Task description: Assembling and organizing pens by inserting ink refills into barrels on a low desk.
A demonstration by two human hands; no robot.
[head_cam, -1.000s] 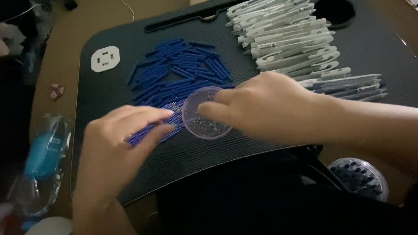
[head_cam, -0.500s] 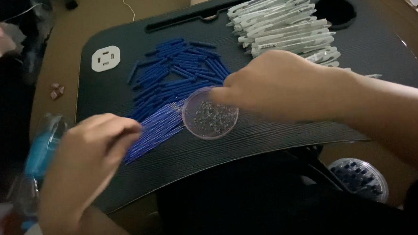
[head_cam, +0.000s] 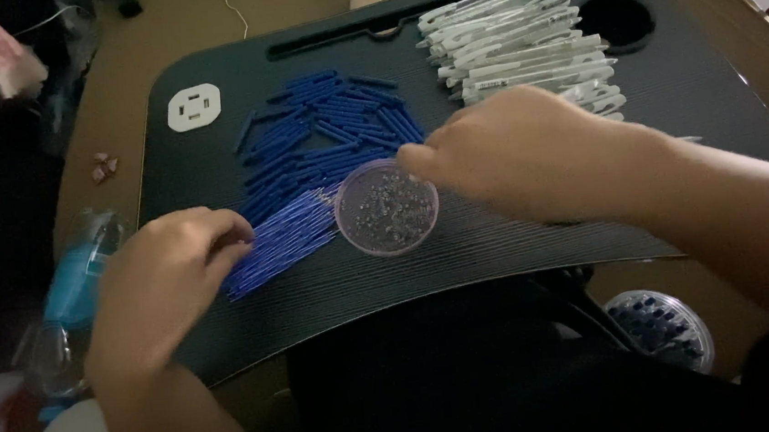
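A black lap tray [head_cam: 532, 232] lies in front of me. My left hand [head_cam: 170, 274] rests on its left front part, fingers curled and pinched on the near end of a bundle of thin blue refills [head_cam: 290, 233]. My right hand [head_cam: 526, 155] reaches in from the right. Its fingertips are pinched together at the far right rim of a small clear round dish [head_cam: 387, 208] of tiny grey parts. Anything between those fingertips is too small to see. Behind the dish lie several short blue pen pieces [head_cam: 332, 124] and a pile of white pen barrels [head_cam: 517, 41].
A white square piece [head_cam: 193, 108] sits at the tray's back left, a round hole [head_cam: 616, 19] at its back right and a slot [head_cam: 361, 30] along the far edge. A clear tub of dark blue parts [head_cam: 663, 331] stands below right. A blue-and-clear object [head_cam: 65, 287] lies left of the tray.
My left hand has drawn back from beside the dish to the left end of the refills. My right hand has lifted off the dish and shifted right, uncovering it.
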